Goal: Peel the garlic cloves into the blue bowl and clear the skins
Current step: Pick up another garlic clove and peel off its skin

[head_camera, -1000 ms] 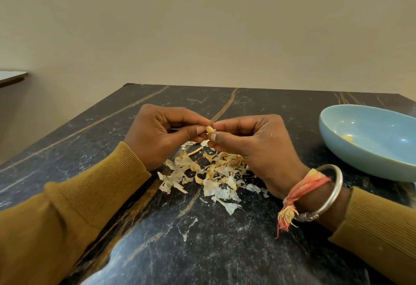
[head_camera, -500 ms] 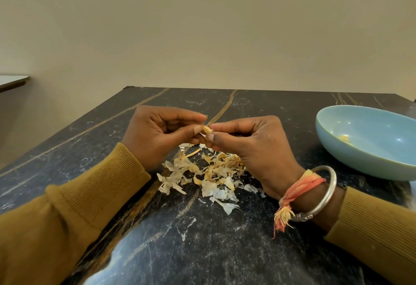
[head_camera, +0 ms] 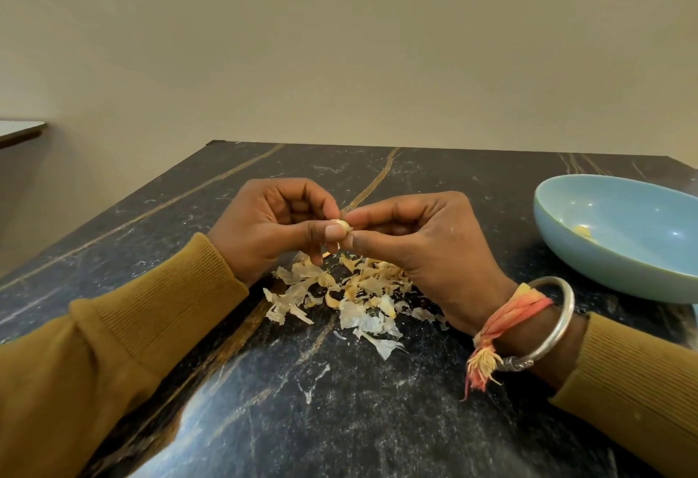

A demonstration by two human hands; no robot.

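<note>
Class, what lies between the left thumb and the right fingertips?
A garlic clove, pinched by the left hand and right hand, in the head view.

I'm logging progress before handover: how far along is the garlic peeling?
Done: a pale yellow piece, likely peeled garlic, lies in the blue bowl, and a pile of skins sits on the table. In hand: the left hand and right hand both pinch one garlic clove above that pile. Left: drop this clove in the bowl and clear the skins.
</note>
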